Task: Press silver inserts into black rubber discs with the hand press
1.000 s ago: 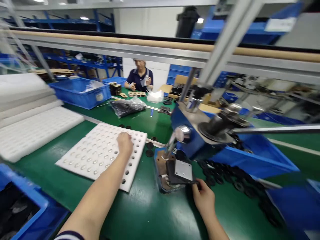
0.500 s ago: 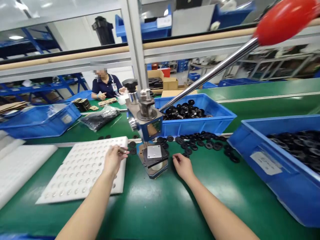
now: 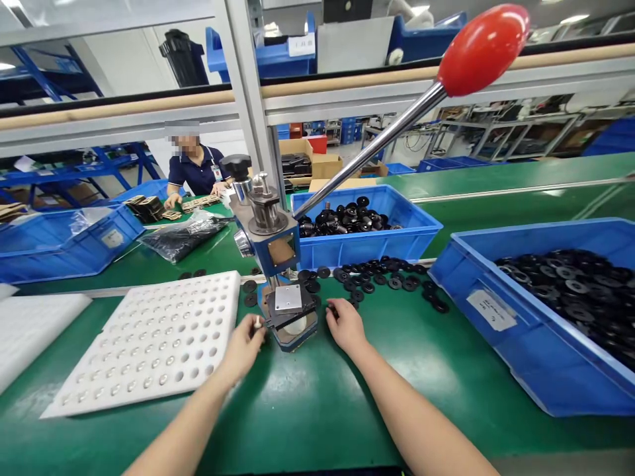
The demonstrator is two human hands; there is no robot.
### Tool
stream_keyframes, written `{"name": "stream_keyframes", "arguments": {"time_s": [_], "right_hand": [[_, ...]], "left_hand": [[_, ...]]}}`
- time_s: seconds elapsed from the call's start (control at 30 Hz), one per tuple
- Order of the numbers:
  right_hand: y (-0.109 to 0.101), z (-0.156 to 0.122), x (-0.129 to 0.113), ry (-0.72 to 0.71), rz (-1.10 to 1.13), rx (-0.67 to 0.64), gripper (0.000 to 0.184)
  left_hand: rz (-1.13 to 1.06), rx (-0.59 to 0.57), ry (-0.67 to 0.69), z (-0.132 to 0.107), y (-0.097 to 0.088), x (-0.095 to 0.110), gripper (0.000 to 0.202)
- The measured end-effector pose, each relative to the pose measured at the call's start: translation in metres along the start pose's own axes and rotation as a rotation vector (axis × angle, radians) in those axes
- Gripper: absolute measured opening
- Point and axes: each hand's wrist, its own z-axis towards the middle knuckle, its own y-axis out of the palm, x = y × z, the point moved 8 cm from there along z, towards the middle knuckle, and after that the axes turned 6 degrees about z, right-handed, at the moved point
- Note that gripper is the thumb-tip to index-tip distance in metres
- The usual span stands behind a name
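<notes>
Just left of the hand press (image 3: 282, 244), my left hand (image 3: 243, 347) is closed in a pinch on a small pale, shiny part (image 3: 258, 322). The press's flat metal plate (image 3: 288, 299) sits on a dark fixture right beside those fingertips. To the right of the press base, my right hand (image 3: 346, 325) rests near the bench with its fingers curled; what they hold, if anything, is hidden. Several loose black rings (image 3: 368, 287) lie just beyond it. A white foam tray (image 3: 225, 284) with rows of holes lies at the left, many of them filled with shiny round parts.
A long lever with a red knob (image 3: 483, 49) slants up rightward from the press. Behind it stands a blue bin (image 3: 367, 248) of black parts; another blue bin (image 3: 520, 344) of black rings stands at right. A co-worker (image 3: 196, 168) sits across the bench.
My left hand has moved from over the foam tray's right edge down to the press base, still pinching a small part. My right hand stays beside the press. The whole view has shifted.
</notes>
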Motion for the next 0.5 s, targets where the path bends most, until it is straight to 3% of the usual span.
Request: {"name": "stream_keyframes", "arguments": {"time_s": [0.1, 0.2, 0.33, 0.5], "right_hand": [[0.005, -0.002, -0.015, -0.098, -0.099, -0.086, 0.051], [0.012, -0.002, -0.022, -0.136, -0.22, -0.161, 0.053], [0.013, -0.003, -0.024, -0.113, -0.361, -0.178, 0.046], [-0.002, -0.02, -0.017, -0.023, -0.457, -0.15, 0.031]], "left_hand": [[-0.104, 0.088, 0.047, -0.045, 0.019, -0.021, 0.03], [-0.044, 0.194, 0.075, -0.069, 0.027, -0.036, 0.037], [-0.081, 0.217, 0.069, -0.07, 0.027, -0.041, 0.043], [-0.154, 0.164, 0.046, -0.065, 0.026, -0.043, 0.046]]}}
